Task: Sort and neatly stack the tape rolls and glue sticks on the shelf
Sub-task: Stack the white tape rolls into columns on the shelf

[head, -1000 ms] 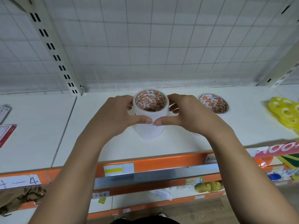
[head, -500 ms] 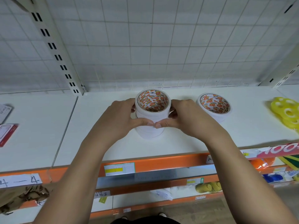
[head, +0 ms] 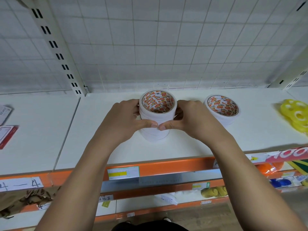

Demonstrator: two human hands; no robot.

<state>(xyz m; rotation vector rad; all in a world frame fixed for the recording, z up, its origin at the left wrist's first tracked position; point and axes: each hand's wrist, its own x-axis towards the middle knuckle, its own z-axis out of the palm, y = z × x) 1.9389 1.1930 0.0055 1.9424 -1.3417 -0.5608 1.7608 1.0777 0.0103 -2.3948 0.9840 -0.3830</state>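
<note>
The stack of white tape rolls (head: 154, 135) sits pretty much dead centre of the frame, standing upright on the white shelf (head: 100, 139), a bit back from the orange front edge (head: 166, 165). Both hands are wrapped round it. The left hand (head: 123, 120) cups the left side and the right hand (head: 191, 120) cups the right. The fingers curl behind the stack and the two thumbs meet tip to tip across the front, roughly halfway up, so neither hand is free.

To me this is the squaring-up bit. The roll edges near the top don't look totally flush, so I'd press evenly from both sides and go light, since a hard squeeze could just pop one roll out sideways. The bottom rolls sit below the thumbs with nothing on them, so I'd slide the palms down to check those too. I'd leave the stack on the shelf rather than lift it, and let go slowly.

One thing to watch is the shorter second stack (head: 222, 109), just beside the right hand's knuckles, which is easy to bump. The yellow rolls (head: 296, 114) at the right edge of the frame are well clear, same with the red-and-white packets (head: 6, 134) at the far left. I can't spot any glue sticks on this shelf.
</note>
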